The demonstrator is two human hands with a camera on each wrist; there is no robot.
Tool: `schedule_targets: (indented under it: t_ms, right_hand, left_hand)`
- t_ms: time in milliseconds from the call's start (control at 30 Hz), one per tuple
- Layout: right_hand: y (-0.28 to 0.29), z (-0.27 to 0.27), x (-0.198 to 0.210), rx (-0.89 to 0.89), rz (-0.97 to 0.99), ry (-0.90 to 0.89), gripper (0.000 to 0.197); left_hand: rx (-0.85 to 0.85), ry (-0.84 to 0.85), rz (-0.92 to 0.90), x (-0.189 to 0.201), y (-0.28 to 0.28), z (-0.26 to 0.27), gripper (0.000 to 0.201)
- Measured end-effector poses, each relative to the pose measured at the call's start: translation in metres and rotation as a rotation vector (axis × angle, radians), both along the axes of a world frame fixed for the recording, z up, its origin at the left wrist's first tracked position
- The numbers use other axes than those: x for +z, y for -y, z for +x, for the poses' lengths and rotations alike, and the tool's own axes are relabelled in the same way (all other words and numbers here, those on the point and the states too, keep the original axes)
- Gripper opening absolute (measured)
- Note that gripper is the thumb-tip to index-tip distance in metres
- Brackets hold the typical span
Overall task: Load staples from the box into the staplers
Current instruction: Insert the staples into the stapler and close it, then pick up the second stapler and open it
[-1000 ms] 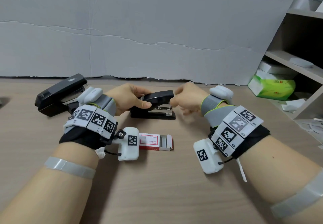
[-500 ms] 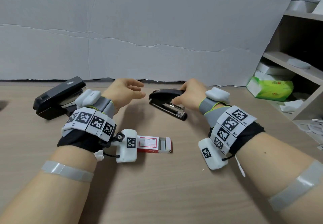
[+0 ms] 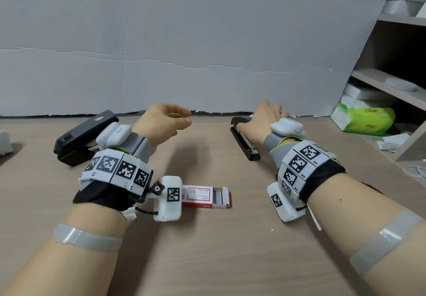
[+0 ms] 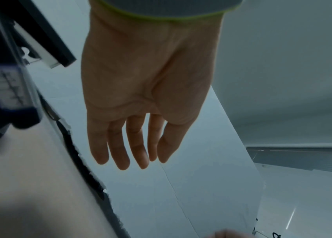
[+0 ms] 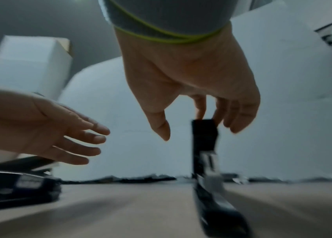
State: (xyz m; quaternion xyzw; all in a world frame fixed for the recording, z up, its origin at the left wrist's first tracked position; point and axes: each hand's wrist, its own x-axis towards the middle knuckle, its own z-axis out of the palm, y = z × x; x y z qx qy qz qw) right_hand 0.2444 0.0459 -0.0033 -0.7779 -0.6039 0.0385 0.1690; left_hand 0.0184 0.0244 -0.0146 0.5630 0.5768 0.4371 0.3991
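The right hand (image 3: 265,120) rests over the far end of the slim black metal-railed stapler (image 3: 244,142), which lies flat on the wood-grain table (image 3: 207,249) at about 1 o'clock from the centre. The right wrist view shows the fingertips (image 5: 200,111) at the stapler's end with the thumb clear of it; whether they grip or merely touch cannot be told through the blur. The left hand (image 3: 161,122) hovers at 11 o'clock, fingers straight and relaxed, holding nothing. The larger black heavy-duty stapler (image 3: 80,138) sits at 10 o'clock, just beside the left wrist. The red-and-white cardboard staple box (image 3: 205,197) lies near the table centre, its end flap open and grey staple strips visible inside. In my judgement the step in hand is setting the slim stapler aside; done well, it means leaving it flat and clear of the working area, then bringing the free left hand to the larger stapler and steadying its base before opening it. Count: two staplers, one staple box, two hands. The number of strips in the box cannot be made out.
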Motion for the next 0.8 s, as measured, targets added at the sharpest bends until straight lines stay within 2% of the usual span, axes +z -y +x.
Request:
schedule_targets:
  t_ms: [67,133,233,333,433,533,600,700,800]
  right_hand:
    - [0.006,-0.014,0.008,0.083,0.157,-0.053,0.051]
    - [0.011,-0.032,0.016,0.252,0.215,-0.121,0.036]
    - [0.021,-0.070,0.014,0.539,0.028,-0.158,0.022]
    - [0.028,-0.105,0.006,0.694,-0.171,-0.109,0.036]
    - [0.028,-0.125,0.001,0.770,-0.261,-0.023,0.057]
    - [0.026,-0.140,-0.001,0.823,-0.304,0.045,0.065]
    - [0.025,-0.152,-0.001,0.857,-0.308,0.079,0.065]
    - [0.023,-0.180,-0.002,0.910,-0.318,0.118,0.064]
    - [0.024,-0.202,-0.002,0.949,-0.309,0.166,0.059]
  left_hand:
    - [0.030,-0.021,0.036,0.008,0.005,-0.011,0.014]
    - [0.065,-0.059,0.054,0.016,0.009,-0.026,0.011]
    - [0.172,-0.188,0.076,0.030,0.019,-0.055,0.012]
    - [0.331,-0.384,0.122,0.038,0.030,-0.085,0.024]
    - [0.441,-0.546,0.093,0.033,0.035,-0.107,0.038]
    - [0.444,-0.711,-0.095,0.020,0.035,-0.127,0.060]
    - [0.387,-0.807,-0.214,0.012,0.037,-0.136,0.070]
    - [0.302,-0.794,-0.271,0.002,0.039,-0.149,0.064]
    - [0.291,-0.797,-0.203,-0.003,0.040,-0.151,0.049]
